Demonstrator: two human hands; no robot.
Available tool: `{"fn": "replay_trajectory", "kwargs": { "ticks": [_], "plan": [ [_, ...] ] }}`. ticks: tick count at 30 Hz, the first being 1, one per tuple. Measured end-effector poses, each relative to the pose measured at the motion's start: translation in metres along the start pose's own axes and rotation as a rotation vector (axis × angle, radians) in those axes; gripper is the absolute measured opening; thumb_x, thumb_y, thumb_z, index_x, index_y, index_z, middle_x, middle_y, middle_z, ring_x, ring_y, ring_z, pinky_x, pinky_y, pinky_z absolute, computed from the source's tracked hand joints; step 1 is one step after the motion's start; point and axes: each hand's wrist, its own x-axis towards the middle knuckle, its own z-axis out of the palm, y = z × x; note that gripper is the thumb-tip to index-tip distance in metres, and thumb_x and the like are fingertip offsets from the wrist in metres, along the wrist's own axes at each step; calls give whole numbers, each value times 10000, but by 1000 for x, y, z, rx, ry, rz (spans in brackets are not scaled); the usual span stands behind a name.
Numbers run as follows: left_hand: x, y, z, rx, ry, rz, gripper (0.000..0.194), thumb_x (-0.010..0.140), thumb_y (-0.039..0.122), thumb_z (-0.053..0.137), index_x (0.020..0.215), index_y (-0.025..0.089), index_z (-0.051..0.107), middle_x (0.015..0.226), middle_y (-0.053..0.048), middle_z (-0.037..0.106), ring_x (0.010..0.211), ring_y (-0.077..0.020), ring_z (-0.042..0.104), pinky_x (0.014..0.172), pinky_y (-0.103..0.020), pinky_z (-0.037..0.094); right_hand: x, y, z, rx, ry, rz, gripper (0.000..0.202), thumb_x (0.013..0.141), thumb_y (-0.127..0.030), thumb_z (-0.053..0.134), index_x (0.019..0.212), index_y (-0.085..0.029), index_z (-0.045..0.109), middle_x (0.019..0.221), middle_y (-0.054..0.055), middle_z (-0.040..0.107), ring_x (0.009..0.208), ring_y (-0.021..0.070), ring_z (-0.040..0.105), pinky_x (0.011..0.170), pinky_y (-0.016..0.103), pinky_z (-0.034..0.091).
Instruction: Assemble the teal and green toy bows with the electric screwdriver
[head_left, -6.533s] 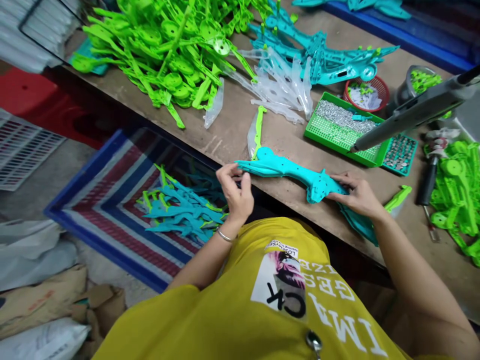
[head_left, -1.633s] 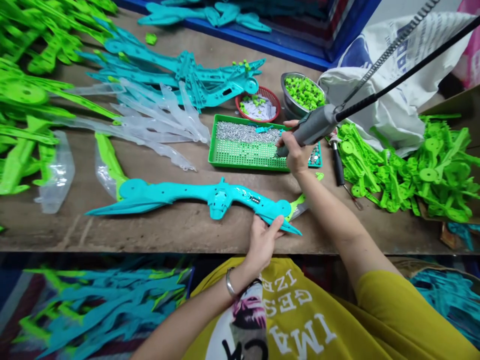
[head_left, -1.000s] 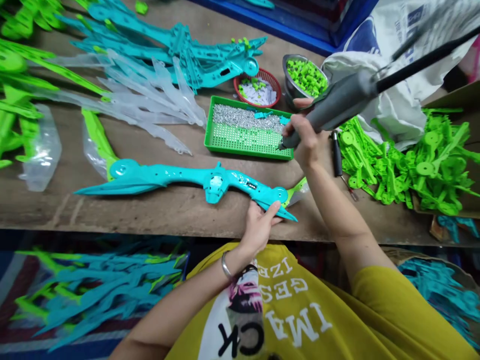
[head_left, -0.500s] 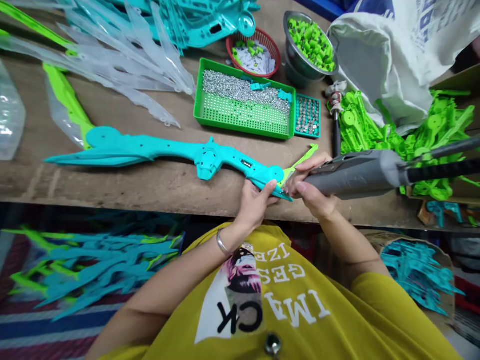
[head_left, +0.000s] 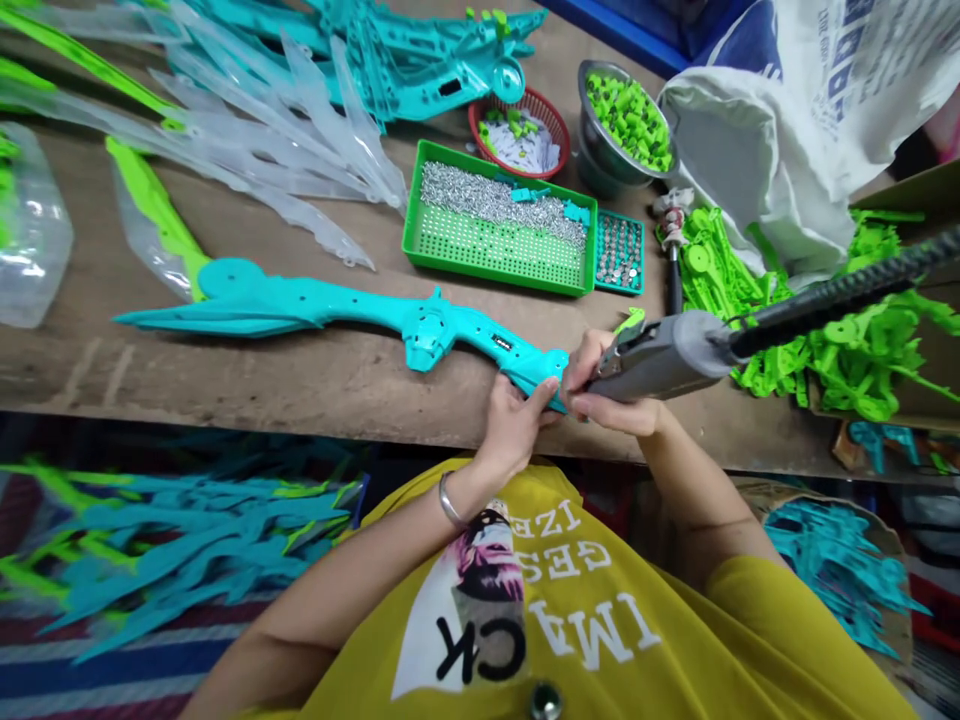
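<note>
A long turquoise plastic bow-shaped piece [head_left: 360,304] lies across the wooden table near its front edge. My left hand [head_left: 514,415] pinches its right end between thumb and fingers. Wrapped round a grey power screwdriver [head_left: 660,355], my right hand [head_left: 604,385] is beside that same end, and the tool's tip is hidden by the fingers. The tool's black cord or hose runs off to the upper right. A bit of a light green part [head_left: 631,319] shows behind my right hand.
Behind the piece stand a green tray of screws [head_left: 495,275], a small teal tray [head_left: 619,252], a red basket [head_left: 562,130] and a metal bowl [head_left: 592,140]. Clear parts [head_left: 300,200] lie left, green parts [head_left: 862,340] right. More turquoise parts [head_left: 195,540] are below the table.
The grey screwdriver has tilted and its body has swung left, towards the turquoise piece's right end, covering more of it. The whole view has shifted slightly. My left hand keeps its hold.
</note>
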Motion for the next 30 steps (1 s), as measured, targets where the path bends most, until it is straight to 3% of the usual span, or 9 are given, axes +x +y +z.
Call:
{"fn": "replay_trajectory", "kwargs": {
  "ticks": [2,3,6,8,11,16,22,30],
  "plan": [
    [-2,2,1,-1,0,-17,642,602,471,931,1027,200,533,1059,-48,750,861,-200,738,660,-314,638,14,-5,-8,61,-57,-111,272,819,-408,775,906,-228,591,585,-55,599,481,124,576,475,274,483],
    [-2,3,1,1,3,-30,659,602,469,934,1052,202,533,1097,-56,748,906,-214,742,671,-327,648,23,-7,-12,99,-23,-189,254,832,-387,764,956,-234,603,577,-66,600,464,117,565,467,267,479],
    [-4,4,0,20,3,-61,694,621,458,934,1129,212,530,1186,-75,739,1005,-250,747,721,-378,668,58,-3,-24,147,333,-365,279,820,-422,767,983,-288,585,552,-100,566,442,104,512,471,264,469],
    [-4,4,-2,34,-6,-62,680,657,456,919,1152,213,522,1189,-82,740,986,-247,758,744,-395,672,83,8,-33,100,583,-383,328,785,-507,775,901,-296,552,555,-98,542,469,107,507,513,281,480],
    [-4,4,-3,36,-31,-64,675,682,458,906,1165,206,507,1156,-81,746,890,-229,774,755,-417,678,112,31,-45,-16,760,-342,405,765,-614,728,823,-276,511,558,-88,508,489,118,523,549,304,482],
    [-3,2,-5,48,-28,-77,724,673,473,911,1190,212,476,1172,-90,746,860,-237,784,758,-435,681,134,59,-55,-87,822,-300,440,743,-653,696,852,-260,531,551,-85,494,475,125,524,555,305,470],
    [-2,1,-6,63,-9,-90,740,673,470,908,1211,222,465,1244,-103,722,971,-267,777,749,-404,679,142,66,-56,-80,830,-306,450,719,-654,711,799,-249,534,531,-74,504,467,124,515,539,296,461],
    [-4,3,-4,37,-24,-78,715,668,462,916,1170,218,470,1150,-77,747,887,-238,782,797,-461,681,148,75,-63,-126,713,-212,446,770,-679,681,752,-258,536,577,-56,498,507,117,508,574,286,476]
  ]
}}
